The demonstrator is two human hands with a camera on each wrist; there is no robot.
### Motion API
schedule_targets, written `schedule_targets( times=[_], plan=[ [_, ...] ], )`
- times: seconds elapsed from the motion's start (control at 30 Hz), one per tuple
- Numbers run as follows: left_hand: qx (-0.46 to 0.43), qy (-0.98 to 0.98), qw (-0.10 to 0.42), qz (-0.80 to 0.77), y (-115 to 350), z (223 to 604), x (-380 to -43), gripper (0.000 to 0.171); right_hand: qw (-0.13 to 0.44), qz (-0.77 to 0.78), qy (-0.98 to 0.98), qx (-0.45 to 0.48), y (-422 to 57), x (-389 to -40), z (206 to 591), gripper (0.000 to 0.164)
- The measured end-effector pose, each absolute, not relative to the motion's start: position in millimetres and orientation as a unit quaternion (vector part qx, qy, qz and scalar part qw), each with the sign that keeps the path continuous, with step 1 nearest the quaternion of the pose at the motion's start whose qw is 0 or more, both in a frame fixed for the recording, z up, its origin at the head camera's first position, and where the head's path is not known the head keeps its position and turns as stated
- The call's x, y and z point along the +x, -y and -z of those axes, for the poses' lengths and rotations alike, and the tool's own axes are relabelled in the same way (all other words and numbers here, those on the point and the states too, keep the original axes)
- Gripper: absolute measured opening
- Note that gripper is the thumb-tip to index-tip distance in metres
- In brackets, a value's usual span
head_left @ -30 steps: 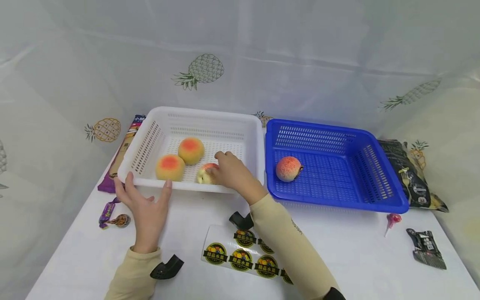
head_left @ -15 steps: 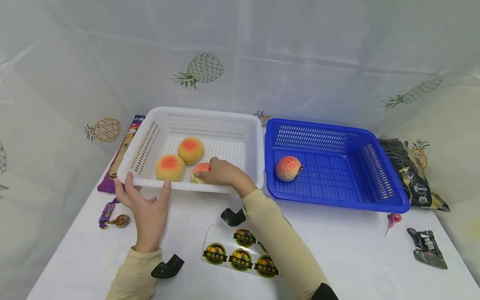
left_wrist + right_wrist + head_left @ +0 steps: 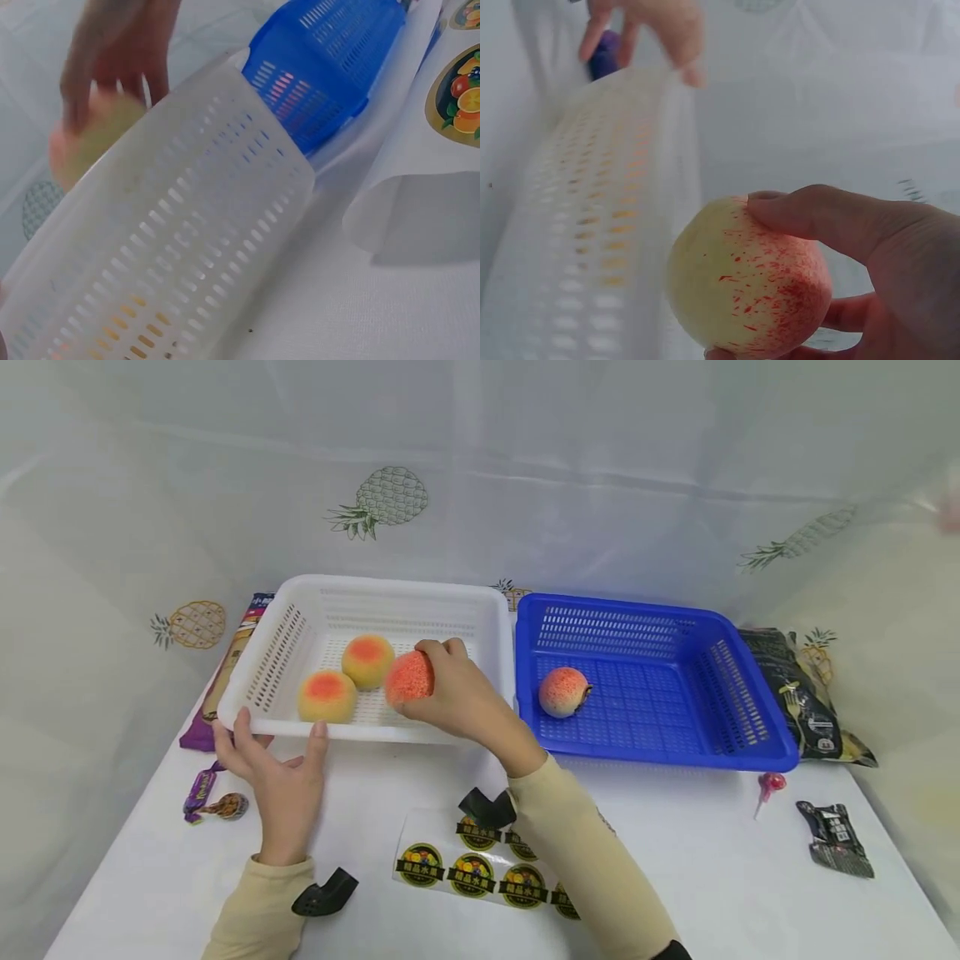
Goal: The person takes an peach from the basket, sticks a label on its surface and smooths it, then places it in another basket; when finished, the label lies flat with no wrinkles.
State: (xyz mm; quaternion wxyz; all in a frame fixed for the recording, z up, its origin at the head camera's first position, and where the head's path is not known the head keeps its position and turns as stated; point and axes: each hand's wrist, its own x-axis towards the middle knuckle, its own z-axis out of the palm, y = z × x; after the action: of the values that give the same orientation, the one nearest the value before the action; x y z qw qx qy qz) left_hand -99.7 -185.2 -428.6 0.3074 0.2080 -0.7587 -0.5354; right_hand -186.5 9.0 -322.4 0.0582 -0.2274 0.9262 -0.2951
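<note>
In the head view my right hand (image 3: 461, 693) grips a peach (image 3: 410, 681) above the right part of the white basket (image 3: 360, 732). The right wrist view shows this peach as pale yellow with red speckles, held between thumb and fingers. Two orange-yellow peaches (image 3: 327, 697) with red tops lie inside the white basket. My left hand (image 3: 281, 785) touches that basket's front rim near the left corner, its fingers spread. A blue basket (image 3: 652, 757) stands alongside, with a red-speckled pomegranate (image 3: 564, 692) at its left end.
A sticker sheet (image 3: 442, 893) lies in front of the white basket. Wrapped candies (image 3: 199, 795) are at left; a lollipop (image 3: 769, 785) and a dark packet (image 3: 836, 839) are at right. Snack bags flank the baskets, including a black bag (image 3: 795, 693). Patterned sheeting hangs behind.
My right hand has taken hold of the speckled peach and lifted it off the basket floor. My left hand has stayed at the white rim. The head view has shifted slightly.
</note>
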Motion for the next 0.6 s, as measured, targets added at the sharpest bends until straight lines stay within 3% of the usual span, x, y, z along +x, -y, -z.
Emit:
schedule_targets(
  times=[0.3, 0.6],
  plan=[
    [0.213, 0.756, 0.307, 0.537, 184, 429, -103, 0.083, -0.062, 0.292, -0.917, -0.265, -102, -120, 296, 0.068],
    [0.215, 0.748, 0.313, 0.545, 181, 429, -103, 0.080, -0.056, 0.256, -0.943, -0.207, -202, -76, 333, 0.075]
  ],
)
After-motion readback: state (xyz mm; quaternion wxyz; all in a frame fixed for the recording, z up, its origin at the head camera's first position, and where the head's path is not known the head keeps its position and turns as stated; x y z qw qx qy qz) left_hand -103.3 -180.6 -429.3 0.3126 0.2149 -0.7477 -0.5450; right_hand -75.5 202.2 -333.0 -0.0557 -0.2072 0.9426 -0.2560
